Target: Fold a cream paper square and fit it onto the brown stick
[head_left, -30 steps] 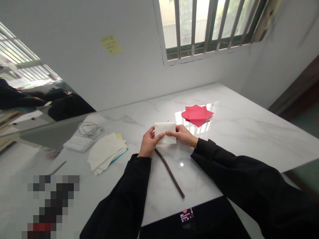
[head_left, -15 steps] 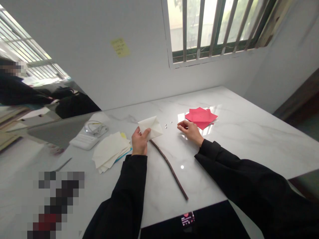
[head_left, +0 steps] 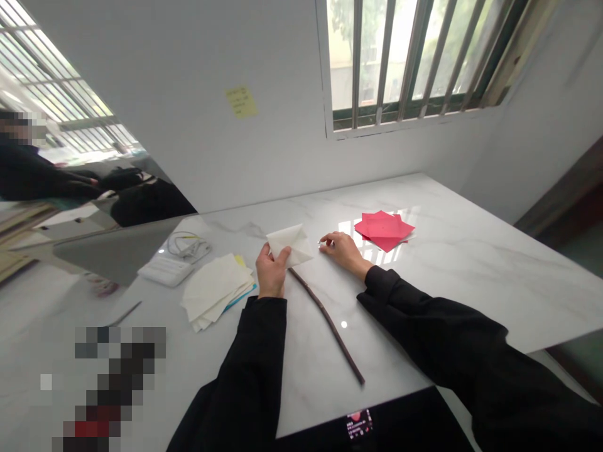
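Left hand (head_left: 271, 271) under folded paper (head_left: 289, 243)

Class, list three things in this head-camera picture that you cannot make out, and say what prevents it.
1. Head view: writing on the yellow sticky note is too small.
2. Whatever the right hand pinches is hidden by its fingertips.
3. The underside of the folded cream paper in the left hand faces away.
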`<state>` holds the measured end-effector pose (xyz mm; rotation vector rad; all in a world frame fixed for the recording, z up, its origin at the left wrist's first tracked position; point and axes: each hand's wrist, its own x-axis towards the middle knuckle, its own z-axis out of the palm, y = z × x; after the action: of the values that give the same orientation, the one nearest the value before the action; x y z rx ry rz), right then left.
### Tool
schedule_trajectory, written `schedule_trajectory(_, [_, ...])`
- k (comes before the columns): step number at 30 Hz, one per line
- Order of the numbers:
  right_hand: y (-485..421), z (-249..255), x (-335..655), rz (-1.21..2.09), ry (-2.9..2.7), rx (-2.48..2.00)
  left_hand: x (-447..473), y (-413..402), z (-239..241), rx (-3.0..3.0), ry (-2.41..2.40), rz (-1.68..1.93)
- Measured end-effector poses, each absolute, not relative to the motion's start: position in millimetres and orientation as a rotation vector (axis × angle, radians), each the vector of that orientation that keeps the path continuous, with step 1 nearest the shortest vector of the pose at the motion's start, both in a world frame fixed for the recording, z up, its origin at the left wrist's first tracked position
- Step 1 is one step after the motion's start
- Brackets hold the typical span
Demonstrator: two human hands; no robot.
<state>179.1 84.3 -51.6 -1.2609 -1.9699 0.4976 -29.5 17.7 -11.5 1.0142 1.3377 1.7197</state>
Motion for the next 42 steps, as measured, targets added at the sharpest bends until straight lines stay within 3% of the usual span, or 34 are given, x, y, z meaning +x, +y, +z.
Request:
schedule_trajectory(20, [97.7, -46.3, 178.2, 0.58, -1.839, -1.285, -11.5, 7.5, -7.8, 1.074, 1.305, 1.561])
schedule_trajectory(31, [53.8, -34.1, 253.5, 1.146, -1.648, -1.022, 10.3, -0.7, -9.9, 1.089, 1.146, 1.4])
schedule_trajectory(42, [46.4, -13.4, 250.3, 1.405, -1.249, -0.931, 18.9, -4.8, -13.9, 1.05, 1.147, 1.375])
